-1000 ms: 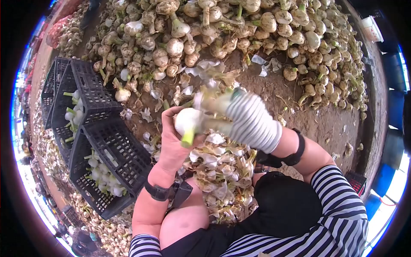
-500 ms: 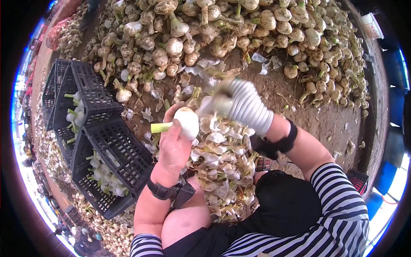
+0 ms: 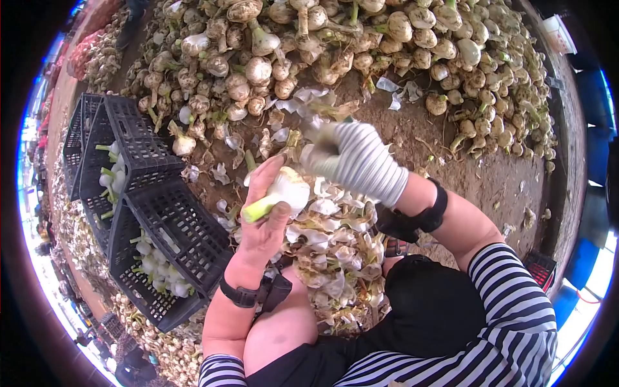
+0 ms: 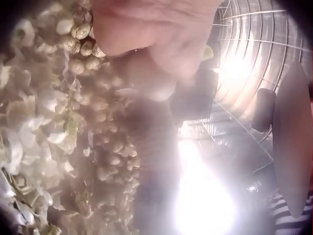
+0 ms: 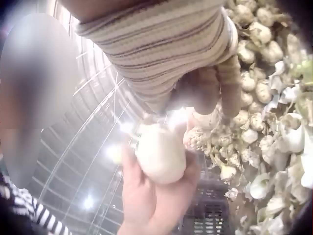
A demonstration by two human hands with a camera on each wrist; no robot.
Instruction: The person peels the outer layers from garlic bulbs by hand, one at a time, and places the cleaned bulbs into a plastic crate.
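Note:
My bare left hand (image 3: 260, 231) holds a peeled white bulb (image 3: 291, 193) with a short green stem pointing left, thumb on the near side. Close to the bulb's right side, my gloved right hand (image 3: 361, 160) has its fingers curled; blur hides whether a bit of skin is between them. In the right wrist view the bulb (image 5: 161, 154) rests in the left palm (image 5: 154, 203), below the striped glove (image 5: 166, 56), not visibly touching it. The left wrist view shows the left hand (image 4: 156, 29) over the blurred bulb (image 4: 154, 85).
Unpeeled bulbs (image 3: 258, 71) are heaped along the far side. Black crates (image 3: 177, 213) at the left hold white bulbs (image 3: 158, 267) with green stems. Loose skins (image 3: 335, 258) pile up between the legs. A wooden board (image 3: 567, 142) edges the right side.
The left hand has turned the bulb, so its stem tilts down to the left instead of lying level. The gloved hand has shifted slightly down and left, closer to the bulb.

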